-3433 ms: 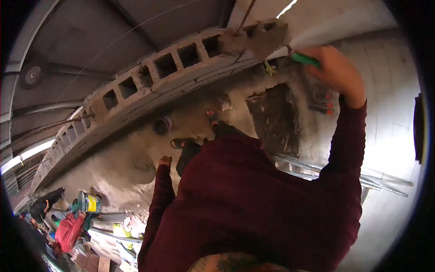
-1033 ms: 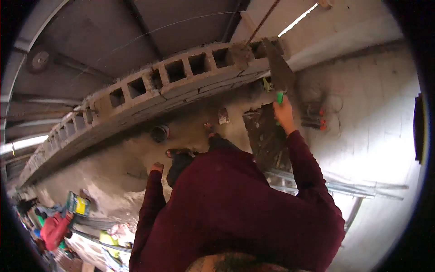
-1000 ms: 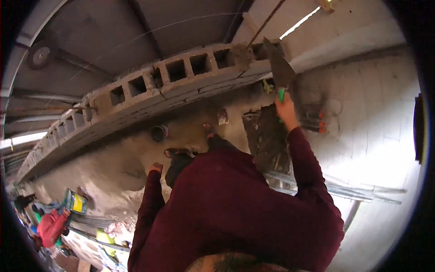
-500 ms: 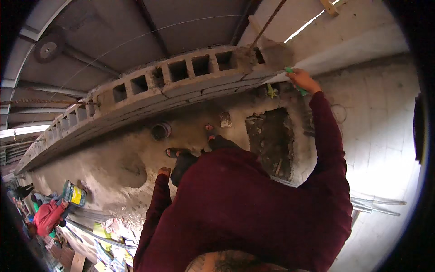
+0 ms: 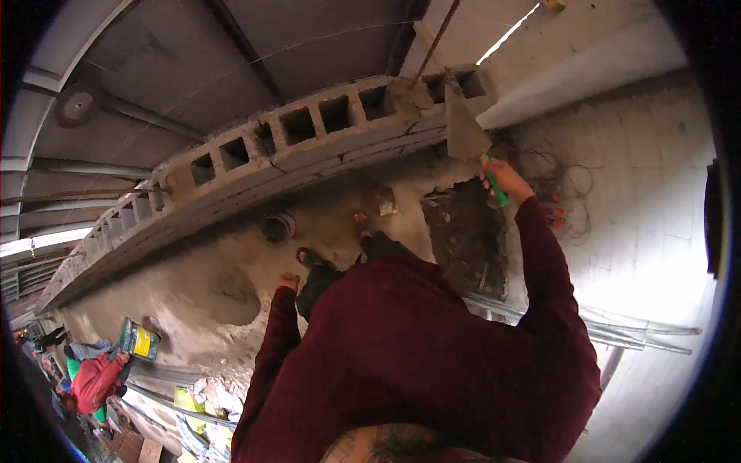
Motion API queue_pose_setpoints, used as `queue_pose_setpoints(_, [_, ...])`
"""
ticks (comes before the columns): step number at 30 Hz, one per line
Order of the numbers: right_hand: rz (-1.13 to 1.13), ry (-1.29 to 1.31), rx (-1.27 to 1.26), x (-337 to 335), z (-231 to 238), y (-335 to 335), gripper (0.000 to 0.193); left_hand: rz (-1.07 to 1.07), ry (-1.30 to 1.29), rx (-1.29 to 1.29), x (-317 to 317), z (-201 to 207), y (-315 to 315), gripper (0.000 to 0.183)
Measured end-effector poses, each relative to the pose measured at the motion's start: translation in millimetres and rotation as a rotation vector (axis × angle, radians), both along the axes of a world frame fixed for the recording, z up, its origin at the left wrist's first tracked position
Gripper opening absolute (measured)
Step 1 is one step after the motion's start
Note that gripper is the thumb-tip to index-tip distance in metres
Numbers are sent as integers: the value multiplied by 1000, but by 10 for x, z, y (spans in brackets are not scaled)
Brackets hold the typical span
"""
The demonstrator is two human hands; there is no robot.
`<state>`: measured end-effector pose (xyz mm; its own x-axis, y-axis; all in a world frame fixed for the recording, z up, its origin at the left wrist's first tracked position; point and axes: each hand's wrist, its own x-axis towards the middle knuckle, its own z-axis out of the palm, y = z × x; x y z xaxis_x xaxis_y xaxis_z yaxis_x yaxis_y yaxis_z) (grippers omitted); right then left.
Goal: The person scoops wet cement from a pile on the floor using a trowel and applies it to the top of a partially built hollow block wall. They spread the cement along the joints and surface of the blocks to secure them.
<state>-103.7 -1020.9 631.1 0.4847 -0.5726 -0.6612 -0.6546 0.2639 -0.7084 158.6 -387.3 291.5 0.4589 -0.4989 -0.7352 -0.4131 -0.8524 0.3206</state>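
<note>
Right hand (image 5: 511, 182): closed around trowel (image 5: 466, 133).
Trowel: tapered flat.
Left hand (image 5: 288, 282): curled, couldn't tell contents.
Blockwork (image 5: 309, 155): showed rough square hollows.

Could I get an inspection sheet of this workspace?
Surface: rough grey floor with a dug pit.
Job's things: green-handled trowel, blade overlapping the hollow-block wall in view; contact unclear.
Clutter: small bucket near the feet; metal bars at right.
Hands: right hand grips the trowel; left hand loosely curled, contents unclear.
Cables: thin wire-like loops near orange-tipped pieces.
Surroundings: person in red beside a yellow-labelled bucket.
</note>
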Motion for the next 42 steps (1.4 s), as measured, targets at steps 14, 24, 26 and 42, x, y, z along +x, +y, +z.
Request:
queue_pose_setpoints(14, [162, 41, -77, 1513, 112, 648, 42, 175, 13, 17, 454, 580, 300, 37])
queue_pose_setpoints(24, [632, 244, -545, 1247, 48, 741, 47, -491, -93, 6, 292, 589, 648, 18])
queue_pose_setpoints(26, [543, 181, -890, 828, -264, 510, 47, -583, -108, -29, 301, 577, 609, 15])
queue_pose_setpoints(42, [468, 332, -957, 512, 385, -349, 46, -160, 11, 43, 595, 49, 156, 21])
